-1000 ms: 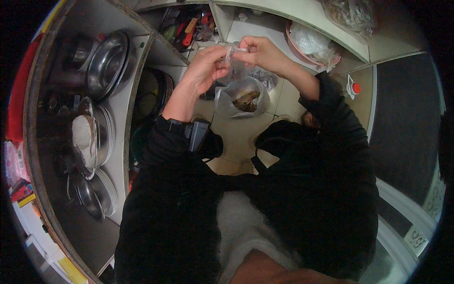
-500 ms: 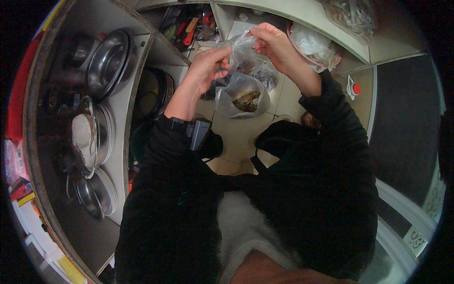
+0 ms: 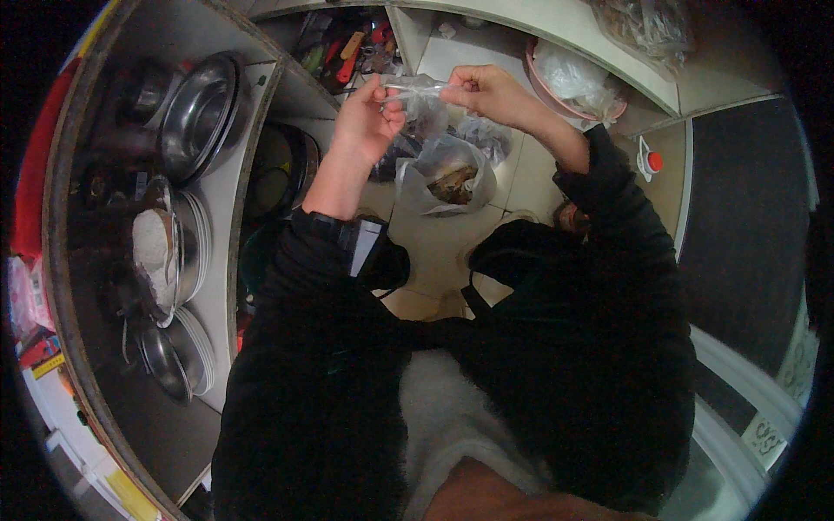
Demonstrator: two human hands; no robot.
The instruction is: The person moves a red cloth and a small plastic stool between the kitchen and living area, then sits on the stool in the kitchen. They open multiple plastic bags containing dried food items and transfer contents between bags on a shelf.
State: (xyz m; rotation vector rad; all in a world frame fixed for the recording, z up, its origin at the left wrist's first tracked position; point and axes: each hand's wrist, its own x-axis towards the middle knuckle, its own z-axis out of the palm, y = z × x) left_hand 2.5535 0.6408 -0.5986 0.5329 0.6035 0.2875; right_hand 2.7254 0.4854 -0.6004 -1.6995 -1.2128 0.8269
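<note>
A clear plastic bag (image 3: pixel 419 85) is stretched between my two hands, its upper part drawn into a taut band. My left hand (image 3: pixel 368 122) is closed on one end, palm turned partly up. The other end is pinched between the fingers of my right hand (image 3: pixel 486 91). Below them on the floor stands an open plastic bag (image 3: pixel 447 178) with brown dried pieces inside. Another tied-looking clear bag (image 3: pixel 486 137) lies behind it, next to dark things I cannot make out.
At left, a shelf (image 3: pixel 248 174) holds metal basins (image 3: pixel 200 117), stacked plates (image 3: pixel 198 247) and a bowl of white powder (image 3: pixel 155 256). Red-handled tools (image 3: pixel 349 65) fill a far compartment. A pink basin (image 3: pixel 565 104) with plastic bags sits at far right, near a red-capped bottle (image 3: pixel 653 162).
My hands have moved apart and levelled out, my right hand coming lower. The bunched top of the bag is now pulled into a sideways band.
</note>
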